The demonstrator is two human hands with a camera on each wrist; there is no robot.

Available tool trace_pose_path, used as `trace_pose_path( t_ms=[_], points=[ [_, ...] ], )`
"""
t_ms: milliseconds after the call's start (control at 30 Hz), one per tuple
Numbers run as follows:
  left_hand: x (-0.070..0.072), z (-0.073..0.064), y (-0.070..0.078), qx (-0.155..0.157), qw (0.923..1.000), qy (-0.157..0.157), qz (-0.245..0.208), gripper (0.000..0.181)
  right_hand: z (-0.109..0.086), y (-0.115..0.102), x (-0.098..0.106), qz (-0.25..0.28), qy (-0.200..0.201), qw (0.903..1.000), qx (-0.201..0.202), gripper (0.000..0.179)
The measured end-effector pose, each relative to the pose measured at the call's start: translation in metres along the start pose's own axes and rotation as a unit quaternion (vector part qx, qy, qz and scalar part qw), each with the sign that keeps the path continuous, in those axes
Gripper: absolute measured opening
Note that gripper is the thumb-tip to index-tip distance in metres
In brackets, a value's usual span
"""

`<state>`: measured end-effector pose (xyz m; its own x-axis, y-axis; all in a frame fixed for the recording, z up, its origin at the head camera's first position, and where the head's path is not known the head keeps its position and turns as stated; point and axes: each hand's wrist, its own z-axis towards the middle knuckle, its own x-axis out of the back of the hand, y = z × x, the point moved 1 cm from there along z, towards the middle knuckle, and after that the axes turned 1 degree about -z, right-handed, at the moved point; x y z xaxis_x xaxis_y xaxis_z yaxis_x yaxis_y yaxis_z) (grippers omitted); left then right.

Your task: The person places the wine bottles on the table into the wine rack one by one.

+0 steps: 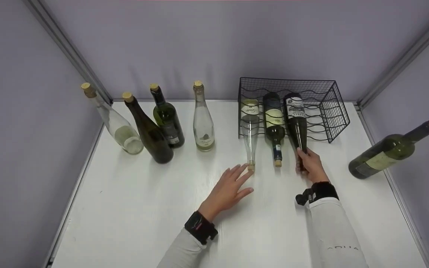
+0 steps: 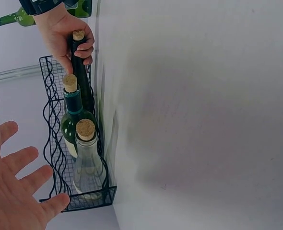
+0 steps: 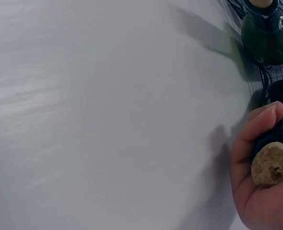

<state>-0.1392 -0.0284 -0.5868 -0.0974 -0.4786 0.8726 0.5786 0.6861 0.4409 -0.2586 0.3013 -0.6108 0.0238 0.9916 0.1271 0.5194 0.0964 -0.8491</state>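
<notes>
My right hand (image 1: 312,166) grips the neck of a dark wine bottle (image 1: 297,124), which lies base-first in the black wire rack (image 1: 334,111). Its cork (image 3: 272,164) pokes out of that hand in the right wrist view. In the same rack, left of it, lie a green bottle (image 1: 274,121) with a pale label and a clear bottle (image 1: 250,128), both with corked necks toward me. My left hand (image 1: 226,191) has its fingers spread, fingertips right by the clear bottle's cork (image 1: 251,166); the left wrist view shows its palm (image 2: 12,191) holding nothing.
Left of the rack stand a clear bottle (image 1: 203,126), a green bottle (image 1: 169,123), a brown bottle (image 1: 149,130) and another clear bottle (image 1: 119,128), all corked. A green bottle (image 1: 382,154) stands at the far right. Pale walls (image 1: 155,44) enclose the white table (image 1: 125,216).
</notes>
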Motion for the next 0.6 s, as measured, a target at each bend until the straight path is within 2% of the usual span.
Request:
trace_pose_path(
  t_ms=[267, 467, 600],
  points=[
    [0.0007, -0.0006, 0.0003, 0.019, 0.9997, -0.014, -0.013, 0.061, 0.0007, -0.0028, 0.0023, -0.031, -0.004, 0.9995, 0.006, 0.049],
    [0.0014, -0.0020, -0.0045, 0.038, 0.9991, -0.015, -0.012, 0.063, -0.0037, -0.0048, 0.0076, -0.036, -0.011, 0.9993, -0.002, 0.077],
    [0.0025, -0.0031, -0.0094, 0.048, 0.9988, -0.008, 0.006, 0.063, -0.0062, -0.0048, 0.0089, -0.069, -0.006, 0.9976, 0.004, 0.081]
  ],
)
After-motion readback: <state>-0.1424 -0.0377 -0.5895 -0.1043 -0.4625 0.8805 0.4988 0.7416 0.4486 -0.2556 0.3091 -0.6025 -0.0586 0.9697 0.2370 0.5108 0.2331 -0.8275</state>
